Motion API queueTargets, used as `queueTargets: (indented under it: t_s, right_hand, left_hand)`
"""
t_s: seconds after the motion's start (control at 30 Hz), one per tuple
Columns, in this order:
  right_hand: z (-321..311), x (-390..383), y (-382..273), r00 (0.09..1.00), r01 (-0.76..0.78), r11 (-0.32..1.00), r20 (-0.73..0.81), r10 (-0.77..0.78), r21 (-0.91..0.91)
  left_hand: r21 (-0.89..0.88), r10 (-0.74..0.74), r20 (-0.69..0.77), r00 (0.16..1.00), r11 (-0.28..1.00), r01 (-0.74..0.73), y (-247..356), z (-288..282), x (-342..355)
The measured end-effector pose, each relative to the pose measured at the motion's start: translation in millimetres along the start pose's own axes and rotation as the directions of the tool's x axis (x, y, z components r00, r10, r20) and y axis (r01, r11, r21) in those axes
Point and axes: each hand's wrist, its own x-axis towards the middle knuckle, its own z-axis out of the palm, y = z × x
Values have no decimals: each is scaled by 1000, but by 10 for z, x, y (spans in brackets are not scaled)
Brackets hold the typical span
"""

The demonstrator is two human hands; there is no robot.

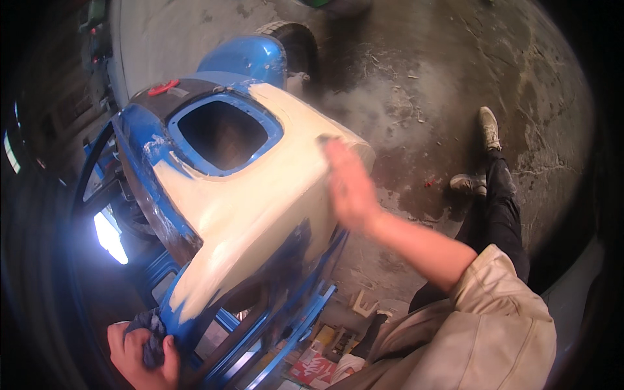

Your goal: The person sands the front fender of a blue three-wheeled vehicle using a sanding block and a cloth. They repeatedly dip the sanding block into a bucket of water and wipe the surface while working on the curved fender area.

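Cream coating [260, 188] spreads over most of the blue body panel [140, 127] between our two hands, the panel reaching from just above our left hand up and across to our right. Our right hand [351, 188] lies long against the far shoulder of that coating, fingers together, a small dark pad [325, 138] showing at the tips; motion blur, so we cannot tell whether we grip the pad or only press it. Our left hand [140, 363] is closed round a bunched dark cloth [153, 335] at the panel's near corner.

Progress, as we judge it: coating is on, and we seem to be at the rubbing-down stage. Broad face left of our right hand looks fairly even, though we cannot vouch for smoothness from here. Below our right hand a dark blue patch [289, 250] breaks through or was never covered; we cannot say which. Just above our left hand the coating ends in a ragged edge. Blue rim [276, 133] of the opening, left of our right hand, is uncoated. Left to do, probably: evening out the shoulder and those ragged borders
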Motion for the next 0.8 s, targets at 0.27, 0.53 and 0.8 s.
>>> queueTargets:
  t_s: [0.27, 0.53, 0.8]
  right_hand:
    - [-209, 177, -361, 992, -53, 996, 108, 61, -71]
    - [-165, 112, -1216, 816, 524, 850, 250, -521, 57]
    - [23, -130, -1287, 935, 307, 942, 140, -325, 132]
  left_hand:
    - [-94, 33, -52, 998, 995, -38, -3, 2, 20]
    - [-94, 107, -129, 986, 988, -120, 15, 33, 66]
    - [-94, 109, -95, 990, 989, -118, 81, 30, 51]
